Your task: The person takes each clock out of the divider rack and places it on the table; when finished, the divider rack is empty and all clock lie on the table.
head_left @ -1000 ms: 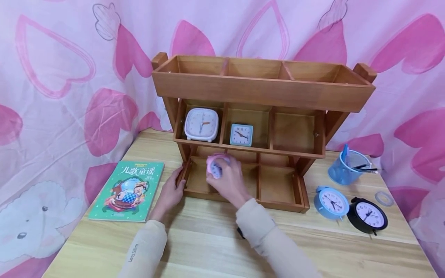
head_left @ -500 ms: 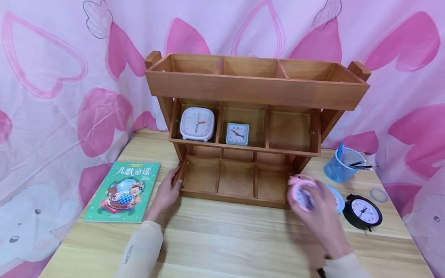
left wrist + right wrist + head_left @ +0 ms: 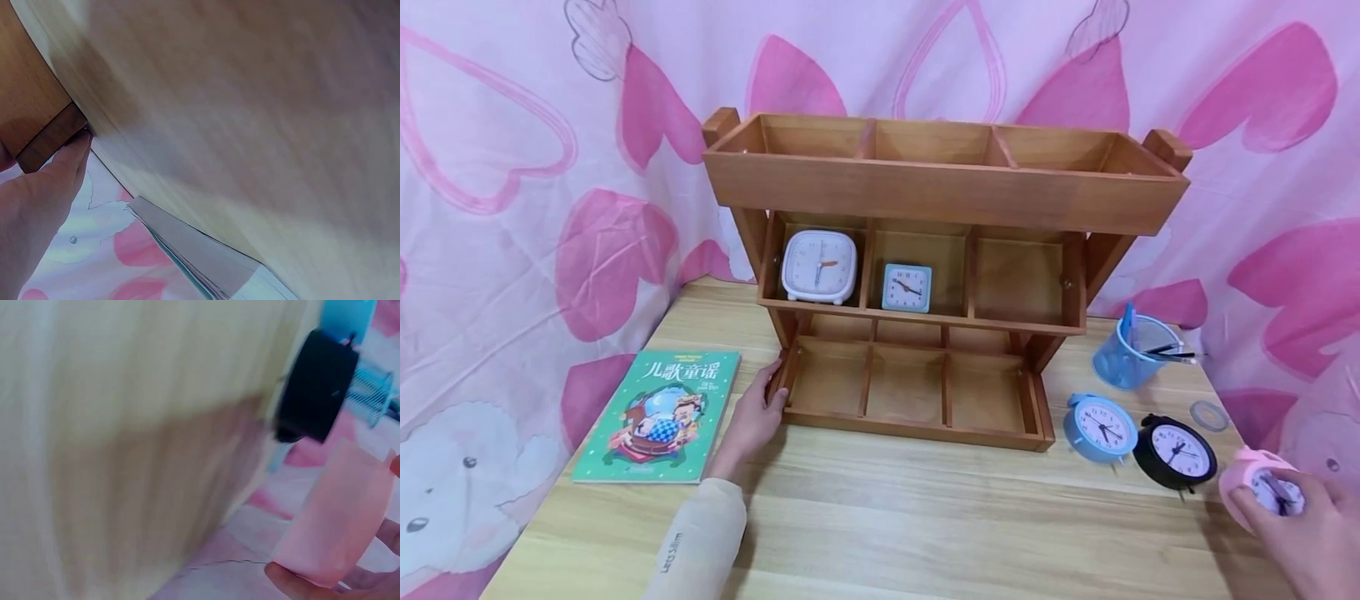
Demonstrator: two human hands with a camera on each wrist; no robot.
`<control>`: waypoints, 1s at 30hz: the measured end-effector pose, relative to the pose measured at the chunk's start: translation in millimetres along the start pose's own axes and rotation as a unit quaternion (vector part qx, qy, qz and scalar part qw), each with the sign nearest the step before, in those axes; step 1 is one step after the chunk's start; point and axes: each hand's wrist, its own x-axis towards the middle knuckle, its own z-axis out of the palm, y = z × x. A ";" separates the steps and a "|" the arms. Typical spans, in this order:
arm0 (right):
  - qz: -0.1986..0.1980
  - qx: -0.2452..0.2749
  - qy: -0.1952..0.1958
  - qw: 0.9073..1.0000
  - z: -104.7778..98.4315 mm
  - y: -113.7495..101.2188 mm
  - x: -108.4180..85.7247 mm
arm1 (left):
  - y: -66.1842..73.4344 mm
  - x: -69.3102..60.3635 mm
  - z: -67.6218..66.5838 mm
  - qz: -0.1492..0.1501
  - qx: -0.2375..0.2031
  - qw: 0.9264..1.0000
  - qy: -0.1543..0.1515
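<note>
My right hand holds a pink alarm clock by its sides at the table's right edge. In the right wrist view the pink clock shows its back and side, with fingertips at both ends. My left hand grips the lower left end of a three-tier wooden shelf. The left wrist view has its fingers along one face of the wooden end. A white clock and a small teal-edged clock stand in the middle tier's left and centre compartments.
A blue alarm clock and a black alarm clock stand right of the shelf. Behind them are a blue mesh pen cup and a clear ring. A green children's book lies at the left.
My right hand has carried the pink clock out of the shelf's bottom tier, rightward past the blue and black clocks. The left hand stays on the shelf end.
</note>
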 end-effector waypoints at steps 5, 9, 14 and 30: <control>0.080 -0.065 -0.115 0.988 5.6 15.0 10.8 | 0.3 0.7 0.6 -0.002 -0.001 1.000 -0.004; 0.098 -0.058 -0.146 0.983 12.7 16.7 12.0 | 0.0 2.0 2.0 -0.002 -0.004 1.000 -0.008; 0.070 -0.035 -0.124 0.989 14.1 8.1 6.6 | -0.7 2.1 1.7 -0.005 -0.001 1.000 -0.008; -0.407 0.203 0.068 0.888 -16.8 -230.9 -13.7 | 0.0 1.2 0.7 -0.005 0.001 1.000 -0.010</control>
